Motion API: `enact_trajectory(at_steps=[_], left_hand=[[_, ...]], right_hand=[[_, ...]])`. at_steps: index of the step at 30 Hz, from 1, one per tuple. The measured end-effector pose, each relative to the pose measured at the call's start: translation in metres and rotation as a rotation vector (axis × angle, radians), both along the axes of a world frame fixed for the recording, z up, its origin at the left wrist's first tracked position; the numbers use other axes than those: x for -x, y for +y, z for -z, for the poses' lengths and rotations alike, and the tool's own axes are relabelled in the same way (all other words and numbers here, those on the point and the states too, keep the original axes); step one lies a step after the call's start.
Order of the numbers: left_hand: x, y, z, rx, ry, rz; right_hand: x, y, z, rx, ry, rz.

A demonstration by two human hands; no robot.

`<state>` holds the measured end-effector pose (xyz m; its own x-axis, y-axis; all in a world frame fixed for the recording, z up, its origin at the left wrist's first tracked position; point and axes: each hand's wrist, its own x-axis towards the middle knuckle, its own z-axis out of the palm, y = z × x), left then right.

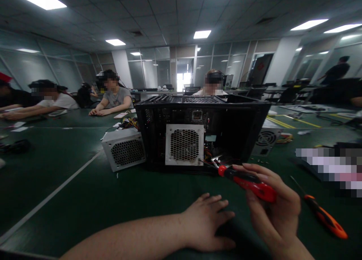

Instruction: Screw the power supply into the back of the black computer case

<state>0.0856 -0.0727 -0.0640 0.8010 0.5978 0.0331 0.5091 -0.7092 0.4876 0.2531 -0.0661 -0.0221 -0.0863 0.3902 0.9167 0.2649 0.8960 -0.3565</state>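
My right hand (275,199) grips a red and black screwdriver (249,181). Its shaft points left, and the tip shows at the lower right corner of a grey power supply unit (184,145) with a honeycomb grille; whether it touches a screw is too small to tell. That unit stands at the open side of a black computer case (232,133). Flat on the green table (135,199), in front of the case, rests my left hand (207,224), open with fingers spread and nothing in it. A metal bracket-like piece (222,161) lies by the screwdriver's shaft.
Left of the case sits another power supply (126,149); a further one (266,139) is behind its right side. An orange and black screwdriver (322,211) lies to the right of my hand. Several small screws (261,161) are scattered nearby. Other people sit across the table.
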Motion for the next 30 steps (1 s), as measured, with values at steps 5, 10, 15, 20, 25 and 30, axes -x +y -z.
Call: enact_trajectory(at_steps=[5, 10, 15, 20, 25, 30], left_hand=[[-0.0007, -0.0002, 0.0, 0.002, 0.003, -0.008], [-0.0012, -0.0001, -0.0003, -0.002, 0.006, 0.001], [-0.0009, -0.0005, 0.0, -0.003, -0.003, -0.005], [-0.0006, 0.0003, -0.0004, -0.002, 0.0, -0.001], [0.0001, -0.0003, -0.0003, -0.012, -0.01, 0.007], [0.0002, -0.001, 0.0009, -0.02, -0.01, 0.003]], right_hand=[[-0.0003, -0.0001, -0.0019, -0.051, -0.061, 0.042], [-0.0011, 0.0018, -0.0007, -0.109, -0.085, 0.086], [-0.0001, 0.002, 0.0003, -0.146, -0.038, 0.224], [0.001, 0.002, 0.0003, -0.123, -0.006, 0.215], [0.0004, 0.002, 0.0038, -0.014, 0.042, -0.045], [-0.0004, 0.0025, 0.0054, 0.035, 0.022, -0.127]])
